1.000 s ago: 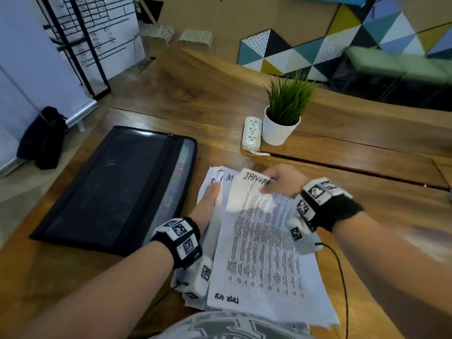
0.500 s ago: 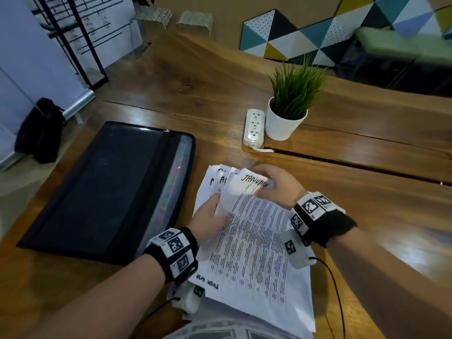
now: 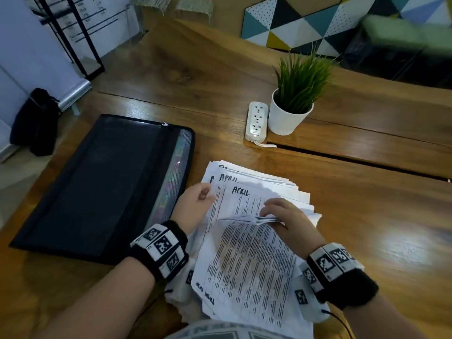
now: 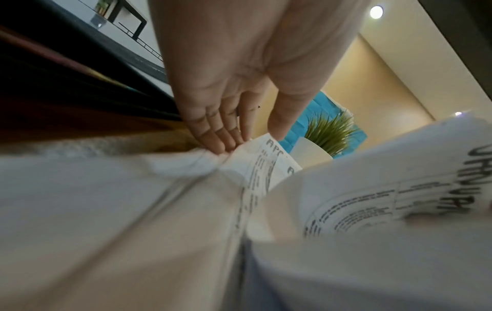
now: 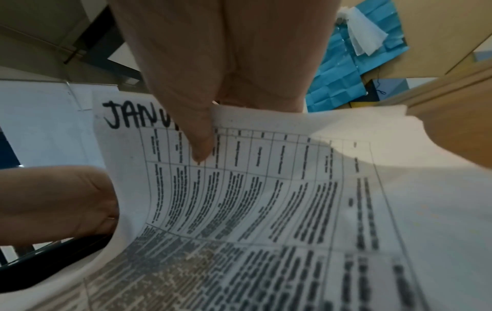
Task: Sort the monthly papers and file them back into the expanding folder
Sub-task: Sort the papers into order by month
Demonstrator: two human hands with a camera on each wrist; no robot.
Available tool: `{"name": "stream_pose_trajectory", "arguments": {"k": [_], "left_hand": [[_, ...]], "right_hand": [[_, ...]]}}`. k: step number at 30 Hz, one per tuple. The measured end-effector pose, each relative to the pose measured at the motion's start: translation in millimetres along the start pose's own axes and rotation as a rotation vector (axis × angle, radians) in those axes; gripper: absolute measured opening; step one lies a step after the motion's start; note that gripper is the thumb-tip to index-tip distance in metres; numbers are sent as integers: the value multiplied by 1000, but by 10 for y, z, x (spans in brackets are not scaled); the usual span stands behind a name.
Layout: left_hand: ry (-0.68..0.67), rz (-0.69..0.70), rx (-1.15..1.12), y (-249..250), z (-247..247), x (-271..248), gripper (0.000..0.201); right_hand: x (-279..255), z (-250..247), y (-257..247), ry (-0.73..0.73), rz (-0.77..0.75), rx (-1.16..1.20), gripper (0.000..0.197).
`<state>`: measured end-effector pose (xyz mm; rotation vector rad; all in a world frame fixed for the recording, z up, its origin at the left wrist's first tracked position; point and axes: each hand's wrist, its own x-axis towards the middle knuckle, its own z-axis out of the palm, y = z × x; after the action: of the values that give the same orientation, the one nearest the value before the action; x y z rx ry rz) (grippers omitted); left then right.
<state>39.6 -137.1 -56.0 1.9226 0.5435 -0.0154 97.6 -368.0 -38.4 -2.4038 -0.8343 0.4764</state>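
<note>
Head view: right hand (image 3: 288,220) pinches the January sheet (image 5: 239,200) (folded toward the person), left hand (image 3: 195,206), fingers seemingly straight, steadies the April-headed paper stack (image 3: 247,189) beside the black expanding folder (image 3: 97,187).

"APRIL" is handwritten in black at the top of 2 fanned sheets (image 3: 241,192) in the pile; the lifted printed sheet (image 5: 239,189) reads "JANU", the rest hidden; its table print is illegible

Left hand (image 4: 234,80) fingers extended, tips touching the papers' (image 4: 255,168) edge.
</note>
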Motion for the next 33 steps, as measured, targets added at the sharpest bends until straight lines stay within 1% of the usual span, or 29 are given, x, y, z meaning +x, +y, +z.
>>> {"name": "stream_pose_trajectory", "arguments": {"k": [2, 3, 6, 8, 10, 13, 15, 17, 18, 20, 23, 26, 28, 30, 31, 32, 33], "left_hand": [[-10, 1, 75, -3, 21, 29, 29], [2, 8, 92, -2, 33, 27, 30], [117, 45, 97, 2, 38, 0, 25], [162, 80, 101, 9, 35, -39, 17], [132, 105, 51, 7, 27, -64, 11], [-61, 94, -66, -3, 34, -113, 12], [-148, 76, -112, -15, 35, -139, 11], [-166, 22, -269, -9, 35, -157, 14], [-158, 10, -310, -9, 28, -138, 17], [-111, 4, -238, -32, 26, -71, 20], [-54, -51, -163, -54, 67, 48, 17], [-112, -96, -140, -49, 129, 125, 25], [-136, -78, -167, -40, 144, 146, 19], [-119, -50, -213, -34, 138, 132, 22], [-118, -64, -253, -10, 125, 106, 23], [-132, -75, -289, 12, 105, 82, 23], [-174, -78, -302, 34, 74, 57, 24]], "right_hand": [[43, 54, 21, 26, 11, 1, 21], [74, 75, 21, 42, 6, -4, 19], [161, 107, -11, 84, -35, 9, 14], [190, 116, -38, 91, -67, 16, 14], [202, 129, -38, 97, -112, -1, 14], [219, 138, -3, 80, -157, -31, 15], [221, 120, 3, 60, -170, -39, 15], [206, 106, 7, 60, -200, -37, 14], [194, 103, 4, 65, -216, -37, 13], [173, 98, -5, 82, -244, -23, 14], [134, 77, 12, 88, -237, 32, 17], [89, 58, 23, 55, -215, 33, 22], [72, 44, 20, 56, -209, 40, 24], [69, 20, 19, 48, -191, 66, 24], [70, 4, 26, 46, -189, 70, 23], [72, -13, 31, 47, -196, 57, 21], [78, -26, 37, 49, -206, 26, 20]]}}
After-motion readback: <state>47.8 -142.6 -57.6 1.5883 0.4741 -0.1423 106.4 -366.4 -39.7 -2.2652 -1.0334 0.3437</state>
